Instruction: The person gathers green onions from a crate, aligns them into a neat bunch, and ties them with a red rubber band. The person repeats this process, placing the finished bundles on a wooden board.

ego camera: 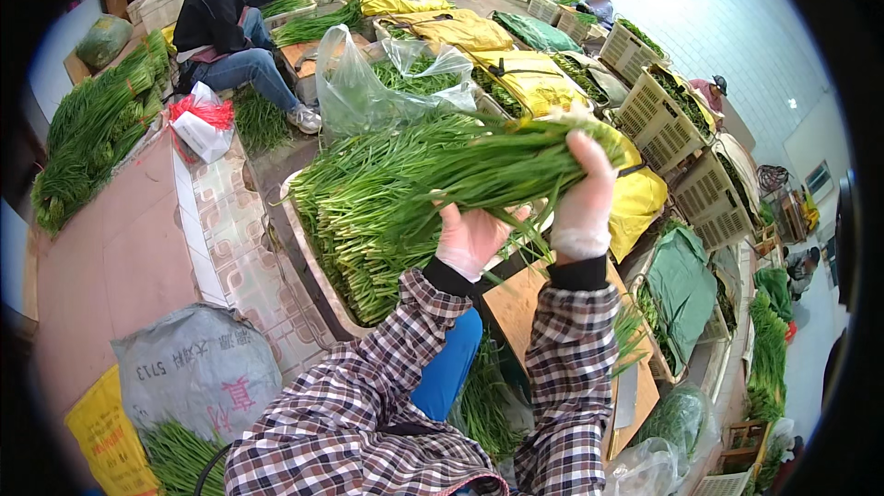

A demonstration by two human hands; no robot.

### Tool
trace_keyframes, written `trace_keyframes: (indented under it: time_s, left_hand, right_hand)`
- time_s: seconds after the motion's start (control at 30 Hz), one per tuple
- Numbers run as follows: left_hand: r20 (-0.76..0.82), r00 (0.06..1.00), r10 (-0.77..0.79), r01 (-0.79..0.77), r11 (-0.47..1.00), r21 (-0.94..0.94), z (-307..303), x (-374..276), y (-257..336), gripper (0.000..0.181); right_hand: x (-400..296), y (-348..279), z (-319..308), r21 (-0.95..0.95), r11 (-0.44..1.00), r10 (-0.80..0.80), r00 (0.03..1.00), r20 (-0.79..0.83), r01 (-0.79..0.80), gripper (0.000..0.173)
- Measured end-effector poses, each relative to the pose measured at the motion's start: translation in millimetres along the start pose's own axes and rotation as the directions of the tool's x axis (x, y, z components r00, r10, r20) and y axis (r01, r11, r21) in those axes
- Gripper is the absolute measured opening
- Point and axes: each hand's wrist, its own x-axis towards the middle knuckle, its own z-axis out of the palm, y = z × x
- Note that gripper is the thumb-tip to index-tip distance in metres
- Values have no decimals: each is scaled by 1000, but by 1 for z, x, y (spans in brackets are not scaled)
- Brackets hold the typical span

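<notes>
My right hand (587,192), in a thin translucent glove, grips a bundle of long green stalks that look like garlic chives (511,157). The pale root ends point away to the upper right and the leaves spread left. Under those leaves is my left hand (469,237), gloved too, palm up with its thumb raised. Its fingers are partly hidden, so I cannot tell whether it grips the leaves. Loose leaves hang between my hands. Just beyond them a pale crate (324,289) is packed with stacked chives (352,220), cut ends facing me.
A wooden board (511,296) with a flat metal blade (626,396) lies right. Crates under yellow covers (532,78) and a green cover (680,289) line that side. A clear plastic bag (345,88) stands ahead. A co-worker (221,26) sits upper left; a grey sack (200,365) lies lower left.
</notes>
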Motion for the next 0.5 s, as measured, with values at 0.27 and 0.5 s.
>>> trace_keyframes:
  time_s: [0.27,0.5]
  left_hand:
    - [63,954,-293,296,955,-32,-6,-24,-24,100]
    - [-221,931,-289,320,941,115,31,-28,-8,66]
  right_hand:
    - [-9,-2,-8,321,946,-30,999,-40,41,29]
    - [-3,18,-3,235,967,-107,994,29,97,39]
